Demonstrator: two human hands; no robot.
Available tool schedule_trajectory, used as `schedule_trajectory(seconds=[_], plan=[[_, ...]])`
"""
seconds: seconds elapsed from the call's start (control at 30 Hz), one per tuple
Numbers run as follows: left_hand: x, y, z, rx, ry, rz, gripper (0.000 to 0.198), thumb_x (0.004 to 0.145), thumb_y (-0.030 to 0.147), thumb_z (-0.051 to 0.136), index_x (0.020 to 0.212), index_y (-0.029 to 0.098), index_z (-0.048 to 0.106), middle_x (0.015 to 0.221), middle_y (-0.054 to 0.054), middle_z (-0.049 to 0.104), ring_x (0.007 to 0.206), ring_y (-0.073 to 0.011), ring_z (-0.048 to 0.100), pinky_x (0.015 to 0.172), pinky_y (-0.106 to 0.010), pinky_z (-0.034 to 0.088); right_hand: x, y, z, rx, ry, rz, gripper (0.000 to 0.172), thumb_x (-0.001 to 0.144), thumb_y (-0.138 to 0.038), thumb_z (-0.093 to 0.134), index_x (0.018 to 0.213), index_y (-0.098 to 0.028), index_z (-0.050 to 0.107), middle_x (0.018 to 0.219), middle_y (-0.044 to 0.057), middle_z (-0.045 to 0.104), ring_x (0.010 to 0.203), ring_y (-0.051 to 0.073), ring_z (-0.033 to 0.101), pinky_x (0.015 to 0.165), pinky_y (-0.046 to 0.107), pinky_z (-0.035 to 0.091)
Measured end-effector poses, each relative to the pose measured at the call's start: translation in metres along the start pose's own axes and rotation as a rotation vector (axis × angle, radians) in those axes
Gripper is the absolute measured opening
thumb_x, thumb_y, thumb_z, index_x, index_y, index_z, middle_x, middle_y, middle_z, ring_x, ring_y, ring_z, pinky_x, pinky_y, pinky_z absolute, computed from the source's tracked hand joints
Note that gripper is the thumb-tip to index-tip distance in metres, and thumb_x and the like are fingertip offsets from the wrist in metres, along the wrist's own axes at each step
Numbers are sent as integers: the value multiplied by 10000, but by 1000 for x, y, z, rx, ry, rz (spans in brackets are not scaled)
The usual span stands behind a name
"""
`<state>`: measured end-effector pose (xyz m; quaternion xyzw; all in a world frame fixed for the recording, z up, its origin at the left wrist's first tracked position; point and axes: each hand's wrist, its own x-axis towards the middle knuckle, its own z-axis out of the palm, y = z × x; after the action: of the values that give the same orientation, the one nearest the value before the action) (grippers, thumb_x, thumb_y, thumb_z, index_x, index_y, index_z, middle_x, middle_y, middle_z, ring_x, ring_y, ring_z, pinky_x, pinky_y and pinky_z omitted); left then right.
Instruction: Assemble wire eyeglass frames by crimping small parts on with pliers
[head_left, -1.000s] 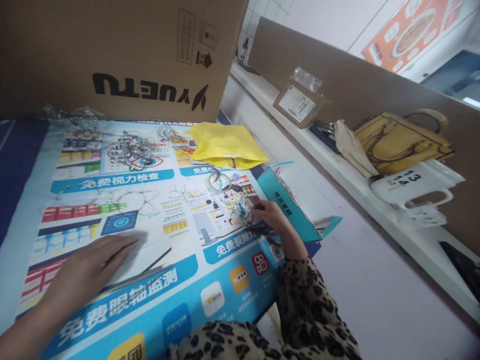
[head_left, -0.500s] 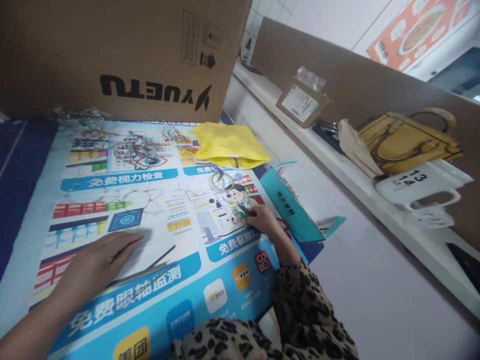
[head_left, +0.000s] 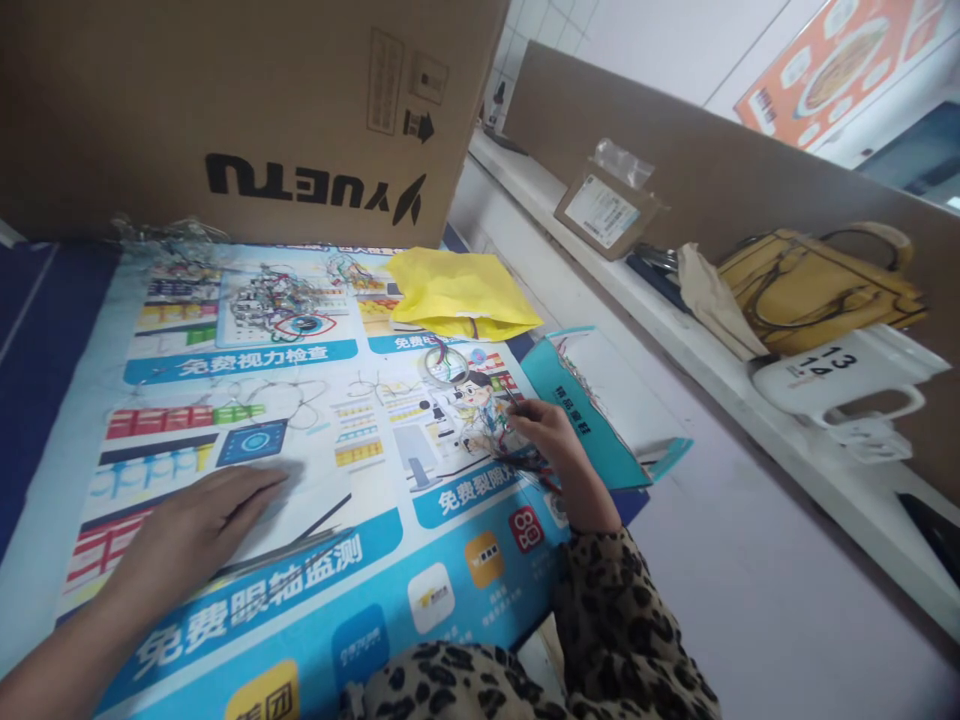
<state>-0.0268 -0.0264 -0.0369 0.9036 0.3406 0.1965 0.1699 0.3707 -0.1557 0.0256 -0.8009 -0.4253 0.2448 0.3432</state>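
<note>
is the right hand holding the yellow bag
No, the right hand pinches thin coloured wires on the poster, while the yellow bag lies apart, farther up it.

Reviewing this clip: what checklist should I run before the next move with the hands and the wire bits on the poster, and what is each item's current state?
1. Right hand has fingertips at the small tangle of thin wires: ok.
2. Firm pinch on those wires: cannot tell, too fine to see.
3. Left hand lies flat on the thin sheets, pinning them to the poster: ok.
4. Clear tape ring apart from both hands: ok.
5. Yellow bag away from the wires: ok.
</note>
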Motion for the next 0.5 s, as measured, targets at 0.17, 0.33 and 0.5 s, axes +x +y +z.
schedule_trajectory(seconds=[0.17, 0.33, 0.5], plan=[[0, 0, -2, -21, -18, -10, 471, 850, 563, 348, 1043, 249, 642, 1076, -8, 664, 963, -203, 624, 847, -314, 496, -4, -6, -12, 240, 1, 15, 284, 658, -360, 614, 842, -146, 648, 696, 7, 596, 572, 97, 467, 541, 227, 355], [1, 0, -2, -15, -41, -36, 477, 844, 573, 343, 1056, 262, 636, 1092, 6, 657, 977, -209, 618, 853, -321, 488, -8, -11, -17, 324, 8, 10, 261, 622, -342, 666, 799, -151, 641, 679, -3, 592, 573, 97, 472, 560, 234, 358], [0, 0, -1, -23, -73, -67, 457, 855, 542, 343, 1081, 260, 622, 1124, 7, 642, 1016, -209, 597, 887, -318, 460, -9, -10, -19, 228, 36, -49, 244, 648, -370, 641, 794, -175, 636, 674, -9, 595, 589, 108, 481, 568, 232, 358]])
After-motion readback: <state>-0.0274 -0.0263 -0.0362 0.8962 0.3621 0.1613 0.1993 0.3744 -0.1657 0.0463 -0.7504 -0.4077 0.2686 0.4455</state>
